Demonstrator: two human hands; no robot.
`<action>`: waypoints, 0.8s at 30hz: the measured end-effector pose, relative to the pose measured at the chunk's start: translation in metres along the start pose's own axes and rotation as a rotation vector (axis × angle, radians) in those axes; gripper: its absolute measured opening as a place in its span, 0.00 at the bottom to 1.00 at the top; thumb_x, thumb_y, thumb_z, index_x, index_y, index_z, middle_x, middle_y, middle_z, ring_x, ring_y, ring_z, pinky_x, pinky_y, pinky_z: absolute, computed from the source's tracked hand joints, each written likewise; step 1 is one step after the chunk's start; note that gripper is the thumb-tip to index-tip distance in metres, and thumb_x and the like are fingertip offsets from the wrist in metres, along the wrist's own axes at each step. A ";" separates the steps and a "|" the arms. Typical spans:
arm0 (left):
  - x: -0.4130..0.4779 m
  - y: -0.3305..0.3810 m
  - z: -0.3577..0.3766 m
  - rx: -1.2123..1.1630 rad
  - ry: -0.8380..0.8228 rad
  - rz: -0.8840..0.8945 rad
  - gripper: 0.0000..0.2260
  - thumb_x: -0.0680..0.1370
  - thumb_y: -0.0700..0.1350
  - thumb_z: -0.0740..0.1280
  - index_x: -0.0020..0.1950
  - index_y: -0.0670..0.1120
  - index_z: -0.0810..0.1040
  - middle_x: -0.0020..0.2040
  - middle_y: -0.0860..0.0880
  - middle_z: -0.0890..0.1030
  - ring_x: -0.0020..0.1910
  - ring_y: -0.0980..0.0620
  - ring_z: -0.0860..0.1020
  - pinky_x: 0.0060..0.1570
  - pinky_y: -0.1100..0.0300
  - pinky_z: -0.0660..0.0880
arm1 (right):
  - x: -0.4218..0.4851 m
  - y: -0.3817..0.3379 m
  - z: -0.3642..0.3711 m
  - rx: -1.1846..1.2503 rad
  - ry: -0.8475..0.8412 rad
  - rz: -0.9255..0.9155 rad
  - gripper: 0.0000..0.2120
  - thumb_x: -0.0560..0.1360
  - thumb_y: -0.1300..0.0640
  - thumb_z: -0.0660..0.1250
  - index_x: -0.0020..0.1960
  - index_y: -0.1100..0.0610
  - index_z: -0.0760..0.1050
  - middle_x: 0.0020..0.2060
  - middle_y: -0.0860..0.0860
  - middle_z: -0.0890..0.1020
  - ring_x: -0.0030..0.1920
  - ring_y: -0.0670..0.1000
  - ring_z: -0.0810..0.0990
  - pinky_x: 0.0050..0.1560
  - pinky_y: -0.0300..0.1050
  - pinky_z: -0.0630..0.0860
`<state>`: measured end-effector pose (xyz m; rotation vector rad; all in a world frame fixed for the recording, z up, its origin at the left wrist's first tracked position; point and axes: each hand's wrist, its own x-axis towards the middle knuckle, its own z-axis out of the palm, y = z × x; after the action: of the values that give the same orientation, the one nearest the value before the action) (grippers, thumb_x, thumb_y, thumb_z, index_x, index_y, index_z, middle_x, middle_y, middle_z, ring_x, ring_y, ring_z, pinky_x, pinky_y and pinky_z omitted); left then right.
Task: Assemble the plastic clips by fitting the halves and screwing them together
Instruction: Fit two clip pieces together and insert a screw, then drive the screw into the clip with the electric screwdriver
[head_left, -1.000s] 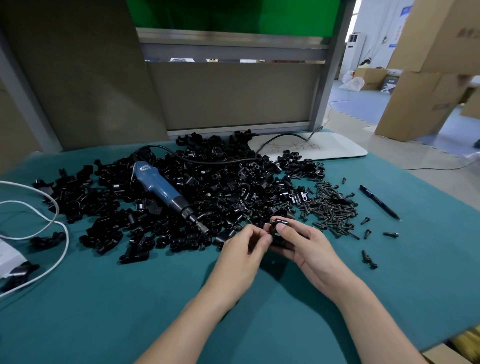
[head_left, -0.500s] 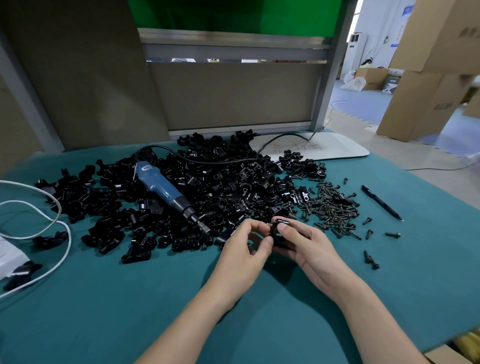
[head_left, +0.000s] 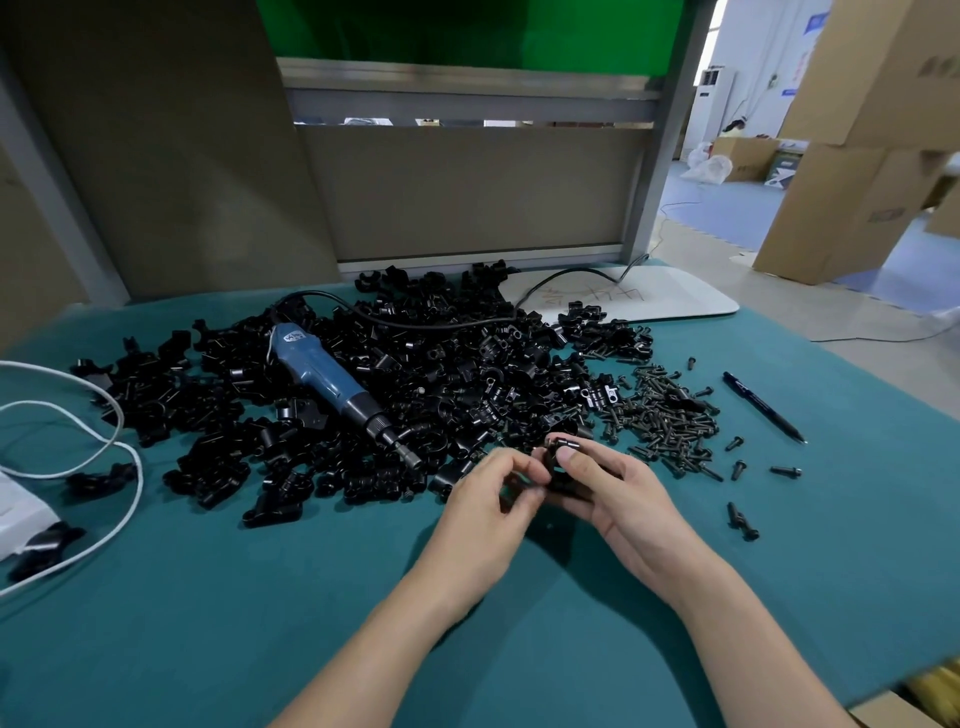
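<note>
The clip (head_left: 558, 448) held between both hands looks like small, rigid black plastic: light, stiff and probably a little slick. It is best pinched by its flat outer faces, leaving the screw hole free. It sits just above the tabletop (head_left: 260, 597), mid-width, at the near rim of the heap of loose halves (head_left: 441, 374), with the screws (head_left: 670, 415) toward the right edge. The right hand (head_left: 618, 493) cradles it, thumb pressed on top. The left hand (head_left: 483, 499) curls its fingers (head_left: 522, 462) narrowly onto the clip's left side. Both forearms reach in from the near edge.
</note>
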<state>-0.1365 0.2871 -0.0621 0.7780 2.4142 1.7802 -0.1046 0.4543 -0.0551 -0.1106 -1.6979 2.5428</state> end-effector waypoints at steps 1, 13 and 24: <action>-0.001 0.001 0.000 -0.007 0.003 0.023 0.11 0.81 0.41 0.67 0.48 0.59 0.78 0.49 0.61 0.80 0.45 0.63 0.76 0.46 0.69 0.72 | 0.000 0.000 0.000 0.002 0.000 -0.001 0.14 0.76 0.55 0.73 0.59 0.59 0.85 0.58 0.61 0.85 0.60 0.58 0.84 0.55 0.48 0.83; 0.053 0.005 -0.117 0.798 0.487 -0.482 0.30 0.82 0.61 0.58 0.70 0.36 0.67 0.65 0.36 0.74 0.64 0.35 0.71 0.62 0.42 0.70 | 0.006 -0.005 0.014 0.098 0.075 -0.013 0.14 0.71 0.55 0.74 0.55 0.59 0.86 0.56 0.61 0.86 0.55 0.58 0.86 0.50 0.46 0.84; 0.130 -0.001 -0.140 0.875 0.290 -0.834 0.19 0.80 0.51 0.69 0.62 0.38 0.76 0.59 0.38 0.77 0.52 0.43 0.76 0.43 0.52 0.73 | 0.053 0.003 0.047 0.303 0.033 0.071 0.21 0.74 0.57 0.71 0.63 0.68 0.79 0.59 0.64 0.84 0.58 0.62 0.85 0.53 0.50 0.84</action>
<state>-0.2953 0.2175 0.0178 -0.5207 2.9837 0.5334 -0.1625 0.4157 -0.0405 -0.1937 -1.2992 2.7968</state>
